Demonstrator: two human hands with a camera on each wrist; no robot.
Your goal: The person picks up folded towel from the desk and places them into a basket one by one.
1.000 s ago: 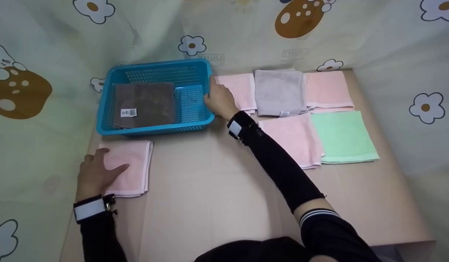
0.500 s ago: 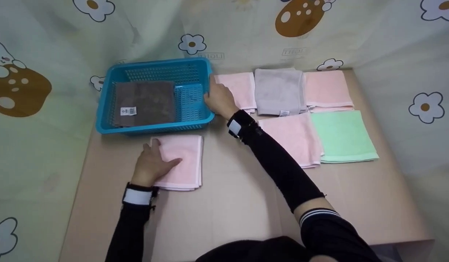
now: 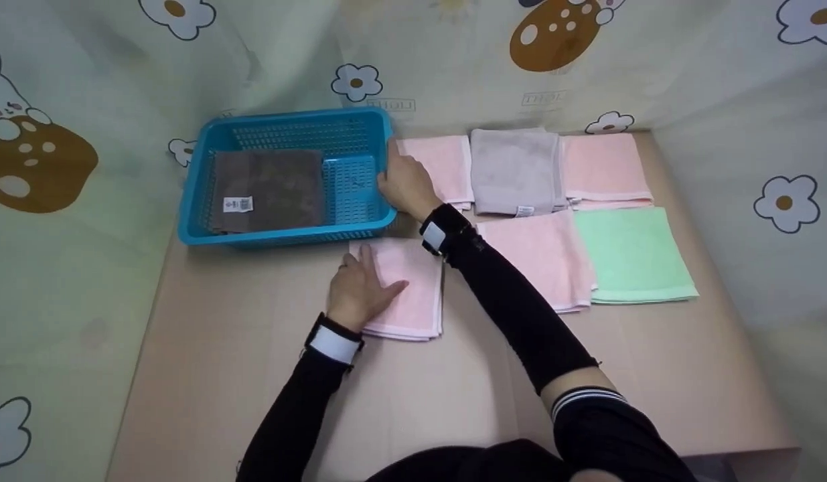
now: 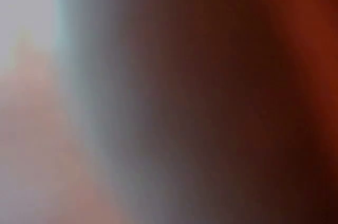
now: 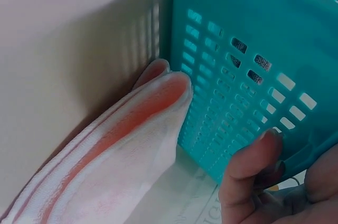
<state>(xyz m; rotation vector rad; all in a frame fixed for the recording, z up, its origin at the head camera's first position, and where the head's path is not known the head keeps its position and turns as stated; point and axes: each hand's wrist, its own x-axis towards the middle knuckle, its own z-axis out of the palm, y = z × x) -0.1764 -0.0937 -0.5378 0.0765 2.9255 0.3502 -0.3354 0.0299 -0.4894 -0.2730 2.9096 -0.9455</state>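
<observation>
A folded pink towel [image 3: 413,294] lies on the table just in front of the blue basket. My left hand [image 3: 359,288] rests on its left side, with thumb and index finger spread over the cloth. The left wrist view is too blurred to show the fingers. My right hand [image 3: 406,184] grips the right end of the blue plastic basket [image 3: 286,234]; the right wrist view shows its fingers [image 5: 245,174] curled at the rim. Inside the basket, toward the left, lies a folded brown towel [image 3: 272,187] with a white label.
Right of the basket, folded towels lie in two rows: a pink one [image 3: 443,167], a grey one [image 3: 517,171] and another pink one [image 3: 607,167] behind, then a pink one [image 3: 537,261] and a green one [image 3: 634,254] in front. A patterned curtain [image 3: 446,67] surrounds the table.
My left hand has moved right across the table and slightly away from me, and the pink towel has moved with it. The right hand and the basket have stayed in place.
</observation>
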